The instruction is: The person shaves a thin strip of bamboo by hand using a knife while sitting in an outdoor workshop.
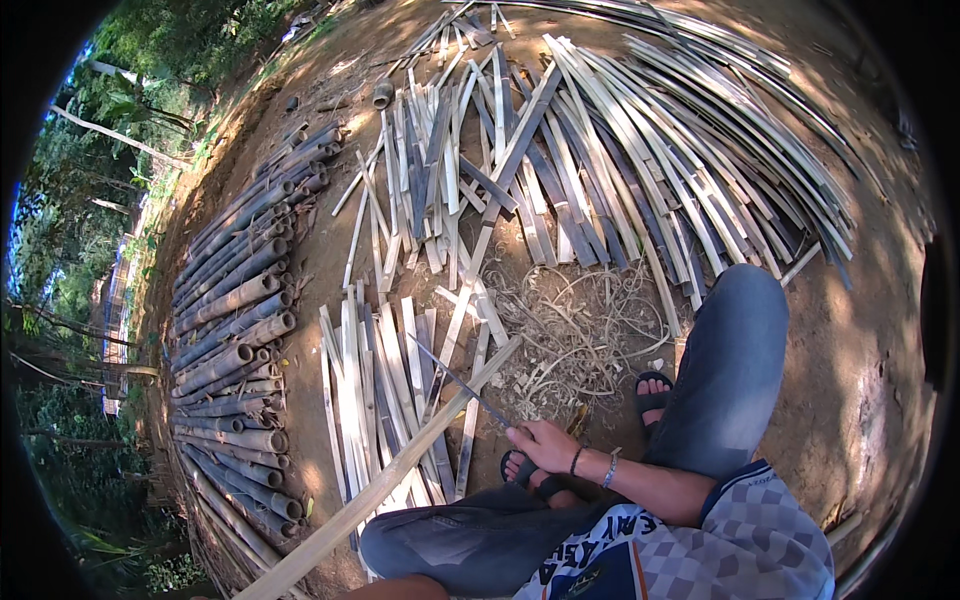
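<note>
Right hand is closed around a thin dark knife whose blade lies on a long pale bamboo strip, so splitting looks underway and needs a steady push.

Little open ground around our knees.
Split strips crowd the left, shavings lie ahead, a long strip crosses our left knee. Bare dirt opens on the right, and a narrow lane runs beside the stacked bamboo poles.
</note>
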The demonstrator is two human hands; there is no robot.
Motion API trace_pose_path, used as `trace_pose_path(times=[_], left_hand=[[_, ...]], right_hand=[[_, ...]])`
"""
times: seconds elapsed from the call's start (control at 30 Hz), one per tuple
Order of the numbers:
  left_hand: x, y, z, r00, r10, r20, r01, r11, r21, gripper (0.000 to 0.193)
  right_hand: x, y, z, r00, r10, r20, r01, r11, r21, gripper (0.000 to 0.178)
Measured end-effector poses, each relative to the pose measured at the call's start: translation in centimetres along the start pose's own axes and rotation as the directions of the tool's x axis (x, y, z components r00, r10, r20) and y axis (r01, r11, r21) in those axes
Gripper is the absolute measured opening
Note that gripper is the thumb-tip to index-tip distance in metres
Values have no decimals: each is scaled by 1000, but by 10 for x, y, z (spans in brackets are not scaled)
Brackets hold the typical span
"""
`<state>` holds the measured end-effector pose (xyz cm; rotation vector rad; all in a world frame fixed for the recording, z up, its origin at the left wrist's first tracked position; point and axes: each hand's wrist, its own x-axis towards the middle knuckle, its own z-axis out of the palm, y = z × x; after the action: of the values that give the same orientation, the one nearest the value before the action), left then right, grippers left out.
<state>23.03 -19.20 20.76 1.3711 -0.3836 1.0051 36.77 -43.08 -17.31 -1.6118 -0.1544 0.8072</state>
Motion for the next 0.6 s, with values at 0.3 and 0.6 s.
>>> trace_pose_path(times=[0.3,0.6], left_hand=[[20,-52,-21,973,14,-231,54,956,289,50],[33,-54,-17,964,10,-266,81,941,330,52]], right_hand=[[-5,26,16,989,-130,-69,135,988,69,53],[-2,3,14,1000,14,-15,-12,995,102,44]])
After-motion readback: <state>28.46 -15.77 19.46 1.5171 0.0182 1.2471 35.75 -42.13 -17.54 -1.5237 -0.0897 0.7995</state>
